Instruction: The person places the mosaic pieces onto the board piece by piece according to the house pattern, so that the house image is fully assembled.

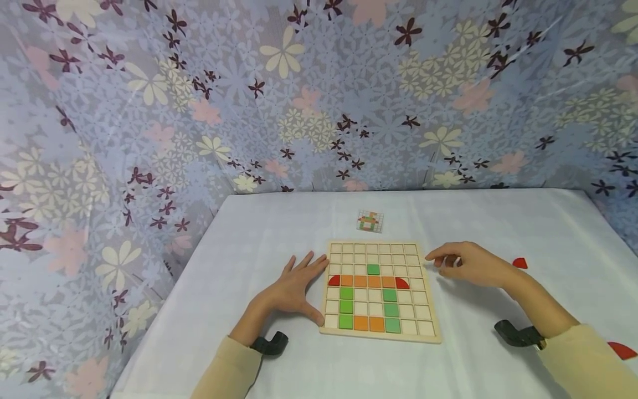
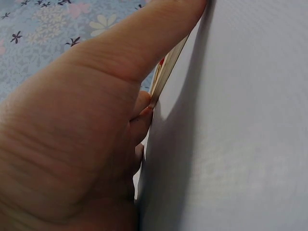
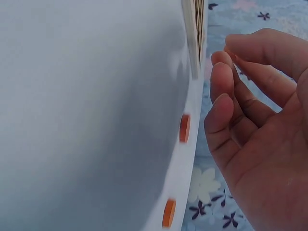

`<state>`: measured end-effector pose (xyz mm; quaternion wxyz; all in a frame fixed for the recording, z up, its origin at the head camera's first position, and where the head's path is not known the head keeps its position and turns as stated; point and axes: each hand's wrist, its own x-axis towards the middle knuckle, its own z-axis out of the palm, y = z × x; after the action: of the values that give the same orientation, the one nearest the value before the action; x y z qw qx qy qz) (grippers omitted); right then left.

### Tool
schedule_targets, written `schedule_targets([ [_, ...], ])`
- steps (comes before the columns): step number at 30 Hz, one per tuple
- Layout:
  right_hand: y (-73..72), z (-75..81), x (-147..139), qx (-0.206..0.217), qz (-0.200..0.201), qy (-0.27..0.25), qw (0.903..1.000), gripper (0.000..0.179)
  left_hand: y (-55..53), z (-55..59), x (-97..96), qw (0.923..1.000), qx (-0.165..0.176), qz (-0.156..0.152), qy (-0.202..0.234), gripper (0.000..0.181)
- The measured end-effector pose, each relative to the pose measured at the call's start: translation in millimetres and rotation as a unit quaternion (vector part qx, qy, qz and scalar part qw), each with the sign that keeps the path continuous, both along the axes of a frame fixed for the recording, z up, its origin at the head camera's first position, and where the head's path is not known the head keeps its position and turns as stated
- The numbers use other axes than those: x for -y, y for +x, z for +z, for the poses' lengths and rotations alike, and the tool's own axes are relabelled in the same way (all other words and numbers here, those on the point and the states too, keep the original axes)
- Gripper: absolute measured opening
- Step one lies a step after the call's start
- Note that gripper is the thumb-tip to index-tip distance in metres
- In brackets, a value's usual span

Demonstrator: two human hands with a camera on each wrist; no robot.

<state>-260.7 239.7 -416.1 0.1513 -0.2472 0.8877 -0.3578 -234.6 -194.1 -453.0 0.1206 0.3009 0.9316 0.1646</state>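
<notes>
A wooden grid board (image 1: 433, 327) lies flat on the white-covered table. My left hand (image 1: 294, 288) is spread at its left edge, thumb at the lower corner and fingertips higher up. Beyond the right edge hovers my right hand (image 1: 468, 263), fingers loosely bent with nothing between them; the right wrist view shows the same empty fingers (image 3: 221, 115). On the board, orange squares (image 1: 361, 281) form a row between two red quarter-round pieces (image 1: 402, 283). Light green squares (image 1: 345, 307) run down on the left, darker green squares (image 1: 391, 310) on the right. A single green square (image 1: 373, 269) sits above the row.
A small pattern card (image 1: 370, 221) lies behind the board. Loose red pieces (image 1: 520, 262) lie to the right, one (image 1: 622, 350) near the right sleeve. Two orange-looking pieces (image 3: 185, 128) stand out on the cloth in the right wrist view. Flowered fabric (image 1: 319, 100) hangs behind the table.
</notes>
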Motion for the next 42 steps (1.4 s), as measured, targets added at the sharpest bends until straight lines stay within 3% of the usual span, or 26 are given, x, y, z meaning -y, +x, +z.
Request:
schedule_targets([
  [12,19.6,-3.1,-45,-0.016,-0.031,0.001,0.9994,0.033,-0.5,3.4,-1.0,0.9999,-0.002,0.003,-0.011,0.136],
  [20,23.5,-4.5,-66,0.020,-0.061,0.005,0.9979,0.040,-0.1,2.3,-2.0,0.9999,0.002,0.008,-0.013,0.136],
  [27,33.2,-1.4,-82,0.026,-0.089,0.007,0.9957,0.047,-1.0,1.7,-2.3,0.9998,0.001,0.010,-0.018,0.137],
  [32,41.9,-5.6,-95,-0.002,-0.113,0.037,0.9929,0.046,0.0,1.8,-2.1,0.9999,0.004,0.006,-0.015,0.136],
  [39,52.1,-13.1,-116,-0.033,-0.159,0.101,0.9815,0.045,1.8,2.6,-1.4,1.0000,0.007,0.003,-0.003,0.136],
  [42,54.5,-18.3,-127,-0.047,-0.157,0.111,0.9803,0.039,1.9,1.8,-1.7,1.0000,0.005,0.004,-0.004,0.136],
])
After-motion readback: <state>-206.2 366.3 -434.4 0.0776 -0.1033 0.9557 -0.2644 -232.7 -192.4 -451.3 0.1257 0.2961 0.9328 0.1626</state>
